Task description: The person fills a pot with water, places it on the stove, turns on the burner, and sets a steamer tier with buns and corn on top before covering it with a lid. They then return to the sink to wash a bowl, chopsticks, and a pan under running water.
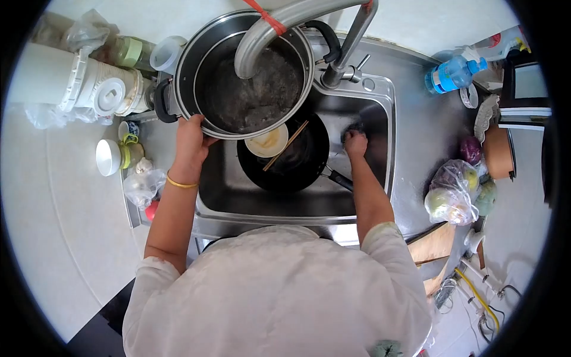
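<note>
My left hand (194, 140) grips the near rim of a large steel pot (205, 65) with black handles. Water lies in the pot beneath the curved spout of the faucet (285, 19), which has a red tie round it. My right hand (355, 144) is closed on a dark scrubber (353, 128) inside the sink (273, 208), at its right side. Between my hands a black frying pan (253, 163) rests in the sink, its handle pointing right. A white bowl (278, 147) and wooden chopsticks (286, 145) sit in the pan, the bowl partly hidden by the pot.
A blue bottle (453, 75) lies at the back right of the counter (410, 131). Bagged vegetables (453, 193) and a brown pot (498, 153) are further right. On the left stand jars (132, 52), a white bowl (108, 157) and a bag of garlic (144, 181).
</note>
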`<control>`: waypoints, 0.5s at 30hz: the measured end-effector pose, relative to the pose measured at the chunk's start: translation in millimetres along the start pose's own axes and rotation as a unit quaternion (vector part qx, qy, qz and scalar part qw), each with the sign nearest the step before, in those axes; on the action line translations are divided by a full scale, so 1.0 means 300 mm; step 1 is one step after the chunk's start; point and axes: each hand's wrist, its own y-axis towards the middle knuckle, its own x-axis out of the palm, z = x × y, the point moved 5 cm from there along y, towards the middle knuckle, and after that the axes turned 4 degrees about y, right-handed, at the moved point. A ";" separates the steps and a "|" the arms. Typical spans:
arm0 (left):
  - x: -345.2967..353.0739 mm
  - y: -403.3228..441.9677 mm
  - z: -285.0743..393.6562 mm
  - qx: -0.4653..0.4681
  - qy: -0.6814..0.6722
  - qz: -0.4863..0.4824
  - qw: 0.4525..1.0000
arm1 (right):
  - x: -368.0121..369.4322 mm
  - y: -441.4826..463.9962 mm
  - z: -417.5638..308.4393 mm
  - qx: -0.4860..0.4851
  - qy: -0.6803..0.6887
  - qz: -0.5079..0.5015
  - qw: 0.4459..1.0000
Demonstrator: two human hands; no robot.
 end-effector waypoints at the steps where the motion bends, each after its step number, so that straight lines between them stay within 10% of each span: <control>1: 0.004 0.003 -0.003 0.004 -0.008 -0.007 1.000 | -0.088 -0.036 -0.053 0.002 0.080 0.084 0.993; 4: 0.002 -0.006 0.000 0.002 -0.009 0.008 1.000 | -0.255 -0.195 -0.275 -0.163 0.114 0.176 0.964; 11: -0.006 0.000 -0.012 -0.011 -0.011 0.030 0.999 | -0.014 -0.421 -0.553 -0.415 -0.055 0.043 0.907; 15: -0.005 -0.002 -0.007 -0.005 -0.018 0.024 1.000 | -0.036 -0.417 -0.679 -0.336 0.041 0.027 0.941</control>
